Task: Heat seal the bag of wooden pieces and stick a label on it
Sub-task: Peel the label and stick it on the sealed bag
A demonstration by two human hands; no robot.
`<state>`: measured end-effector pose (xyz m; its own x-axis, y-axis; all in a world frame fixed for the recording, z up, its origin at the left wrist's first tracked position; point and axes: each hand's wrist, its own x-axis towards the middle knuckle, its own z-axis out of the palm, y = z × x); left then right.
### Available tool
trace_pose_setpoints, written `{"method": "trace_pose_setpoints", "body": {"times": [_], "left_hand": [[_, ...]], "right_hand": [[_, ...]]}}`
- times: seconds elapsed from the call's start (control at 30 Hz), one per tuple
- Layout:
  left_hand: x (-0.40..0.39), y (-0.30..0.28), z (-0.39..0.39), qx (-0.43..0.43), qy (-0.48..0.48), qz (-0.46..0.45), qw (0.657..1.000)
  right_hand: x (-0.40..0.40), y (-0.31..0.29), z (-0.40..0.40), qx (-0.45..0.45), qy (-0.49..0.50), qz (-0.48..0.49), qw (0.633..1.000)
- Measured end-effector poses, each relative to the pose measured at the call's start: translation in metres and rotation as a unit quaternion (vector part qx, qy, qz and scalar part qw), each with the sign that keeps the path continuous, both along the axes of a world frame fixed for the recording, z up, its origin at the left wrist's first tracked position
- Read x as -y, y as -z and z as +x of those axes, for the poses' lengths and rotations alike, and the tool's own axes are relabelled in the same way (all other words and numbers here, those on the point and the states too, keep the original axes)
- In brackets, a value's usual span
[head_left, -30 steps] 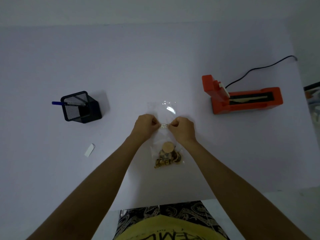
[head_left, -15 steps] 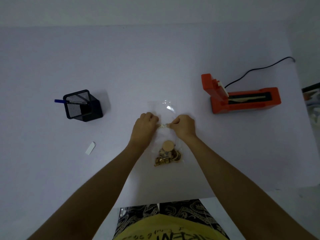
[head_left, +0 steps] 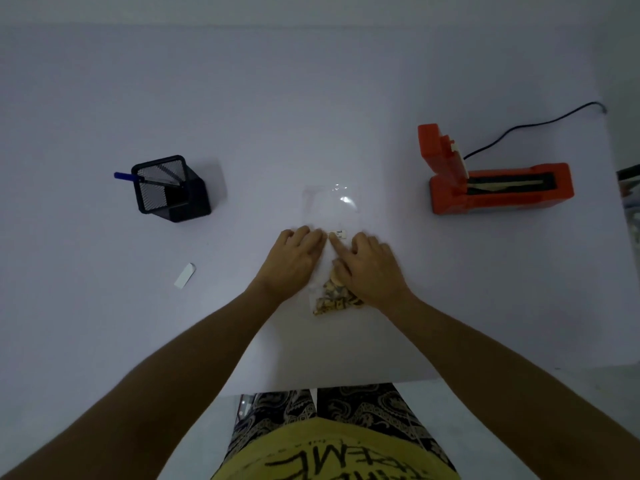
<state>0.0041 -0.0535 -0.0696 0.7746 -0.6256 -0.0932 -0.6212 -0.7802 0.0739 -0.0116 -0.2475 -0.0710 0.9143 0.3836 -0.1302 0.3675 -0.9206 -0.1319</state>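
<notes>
The bag [head_left: 330,216] lay flat mid-table [head_left: 311,98]. Both hands pressed it, fingers spread, gripping nothing — left hand [head_left: 294,259] beside the label [head_left: 338,233], right hand [head_left: 369,268] fingering it.

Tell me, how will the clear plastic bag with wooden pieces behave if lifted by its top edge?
The clear plastic bag probably hangs floppy, since its thin film lies flat. The small wooden pieces sit bunched at one end, so that end likely sags. Its glossy film may be slippery.

Mesh pen holder [head_left: 171,188] — blue pen [head_left: 124,176] inside.
</notes>
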Motion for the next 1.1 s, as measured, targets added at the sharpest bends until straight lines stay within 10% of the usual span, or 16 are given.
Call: {"method": "trace_pose_setpoints", "body": {"times": [0.73,1.1], "left_hand": [[-0.001,-0.003,-0.004,-0.031,-0.011,0.023,0.999],[0.008,-0.002,-0.015,-0.041,-0.072,0.051,0.995]], "right_hand": [[0.029,-0.003,0.007,-0.060,-0.100,-0.081,0.990],[0.009,-0.005,-0.005,-0.094,0.000,-0.044,0.995]]}}
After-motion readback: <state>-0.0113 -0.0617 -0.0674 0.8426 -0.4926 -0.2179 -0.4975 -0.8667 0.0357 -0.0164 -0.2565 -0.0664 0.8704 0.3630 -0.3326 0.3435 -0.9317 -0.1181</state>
